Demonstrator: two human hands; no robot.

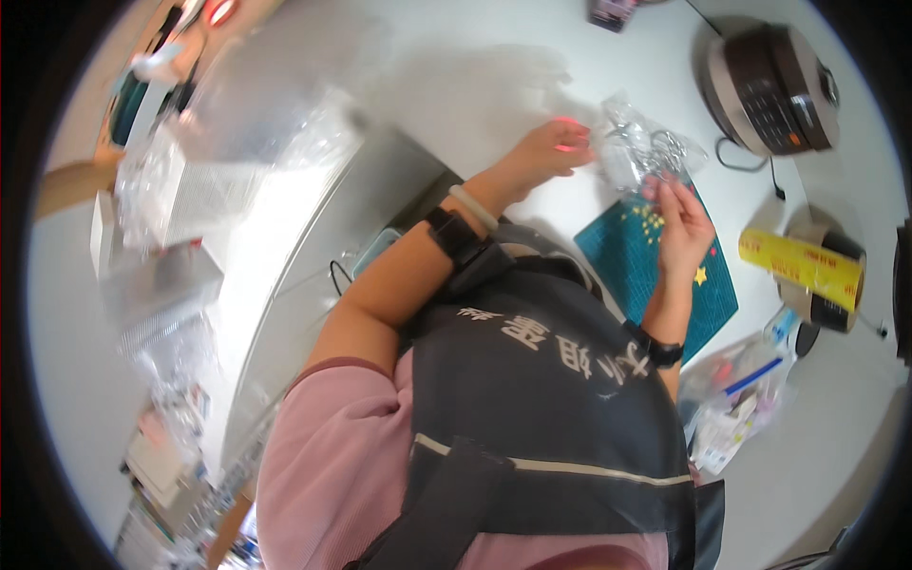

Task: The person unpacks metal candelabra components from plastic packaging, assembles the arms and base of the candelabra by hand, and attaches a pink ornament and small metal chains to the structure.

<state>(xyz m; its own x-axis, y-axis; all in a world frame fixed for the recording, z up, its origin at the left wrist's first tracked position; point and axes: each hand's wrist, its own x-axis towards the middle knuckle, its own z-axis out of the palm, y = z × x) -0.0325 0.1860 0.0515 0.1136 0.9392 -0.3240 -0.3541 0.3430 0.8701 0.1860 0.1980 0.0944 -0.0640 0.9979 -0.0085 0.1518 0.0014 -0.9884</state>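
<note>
A crinkled clear plastic bag [622,157] with shiny, silvery contents lies on the white table, over the far end of a dark green cutting mat [608,242]. My right hand [686,228] pinches the bag's near right edge between thumb and fingers. Just left of the bag is my left hand [546,152], fingers curled in and a red glow on them. Blur hides whether anything small sits in those fingers. Small yellow stars [651,223] are scattered on the mat, and a larger yellow star [701,275] lies beside my right wrist.
A brown and beige electric cooker [769,90] stands at the far right, its cord on the table. Nearer are a long yellow box [803,266] and a filled clear bag [736,399]. Plastic-wrapped stacks of clear containers [204,195] crowd the left side.
</note>
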